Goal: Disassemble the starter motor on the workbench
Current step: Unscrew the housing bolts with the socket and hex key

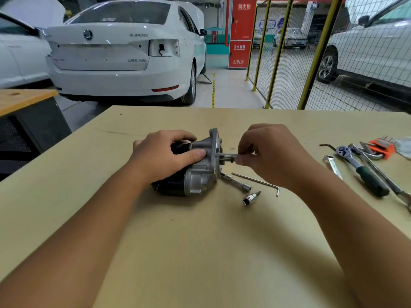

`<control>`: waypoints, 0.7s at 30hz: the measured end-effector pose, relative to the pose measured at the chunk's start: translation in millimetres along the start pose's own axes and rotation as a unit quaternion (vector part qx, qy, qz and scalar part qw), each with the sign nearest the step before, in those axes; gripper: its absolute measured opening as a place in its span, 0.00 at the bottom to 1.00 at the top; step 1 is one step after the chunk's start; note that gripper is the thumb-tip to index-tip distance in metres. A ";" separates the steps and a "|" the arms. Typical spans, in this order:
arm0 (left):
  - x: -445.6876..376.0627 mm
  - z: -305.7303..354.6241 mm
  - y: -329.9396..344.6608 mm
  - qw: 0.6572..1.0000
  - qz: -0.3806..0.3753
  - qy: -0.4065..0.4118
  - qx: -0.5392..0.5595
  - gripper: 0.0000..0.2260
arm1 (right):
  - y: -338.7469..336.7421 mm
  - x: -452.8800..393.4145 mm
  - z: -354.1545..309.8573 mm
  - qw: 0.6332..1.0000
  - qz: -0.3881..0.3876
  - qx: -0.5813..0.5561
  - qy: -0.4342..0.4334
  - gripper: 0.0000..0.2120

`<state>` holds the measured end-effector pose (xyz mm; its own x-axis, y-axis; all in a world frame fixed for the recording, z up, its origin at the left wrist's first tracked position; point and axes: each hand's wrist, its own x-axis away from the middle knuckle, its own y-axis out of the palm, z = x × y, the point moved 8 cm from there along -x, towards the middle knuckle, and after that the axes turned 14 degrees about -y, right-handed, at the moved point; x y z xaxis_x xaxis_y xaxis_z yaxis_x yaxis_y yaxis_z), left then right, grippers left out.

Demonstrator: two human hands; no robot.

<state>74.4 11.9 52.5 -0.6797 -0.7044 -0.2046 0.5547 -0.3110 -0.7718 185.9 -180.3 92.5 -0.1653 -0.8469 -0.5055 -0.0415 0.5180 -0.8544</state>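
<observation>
The starter motor (198, 174), with a black body and a silver cast nose housing, lies on its side in the middle of the workbench (200, 252). My left hand (164, 154) grips it from above, thumb pressed on the silver housing. My right hand (266, 152) pinches a thin metal tool (226, 155) whose tip sits at the housing's flange face. Most of that tool is hidden inside my fingers.
Beside the motor lie a socket extension (236, 182), a long hex key (255, 182) and a small bit socket (251, 197). At the right edge are a ratchet (360, 170), wrenches and an orange hex key set (381, 147). A white car and a wire fence stand beyond the bench.
</observation>
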 end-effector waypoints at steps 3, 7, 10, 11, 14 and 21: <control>2.2 1.9 0.0 1.000 0.009 0.008 -0.010 0.26 | 5.8 2.5 2.9 0.999 -0.006 -0.033 0.002 0.06; 1.8 3.6 0.1 1.000 0.018 0.003 -0.019 0.24 | 13.3 2.8 3.9 0.997 -0.058 -0.039 -0.010 0.11; 0.5 2.9 0.4 1.000 0.017 -0.002 -0.014 0.28 | 10.2 1.4 4.0 0.998 -0.056 -0.028 -0.014 0.08; 0.5 2.3 0.2 1.000 0.015 -0.004 -0.010 0.29 | 9.2 0.9 3.1 0.998 -0.049 -0.022 -0.015 0.08; 1.2 1.9 -0.2 1.000 0.004 -0.002 0.000 0.29 | 5.5 -0.3 -0.7 0.999 -0.040 0.022 -0.009 0.06; 3.4 3.5 -0.6 1.000 0.010 0.002 -0.012 0.25 | 5.1 3.2 5.4 0.999 -0.007 -0.039 0.007 0.06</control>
<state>73.4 7.4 54.4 -0.6707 -0.7073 -0.2232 0.5564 -0.2807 -0.7821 190.5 -180.9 85.9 -0.1780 -0.8527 -0.4911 -0.1203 0.5142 -0.8492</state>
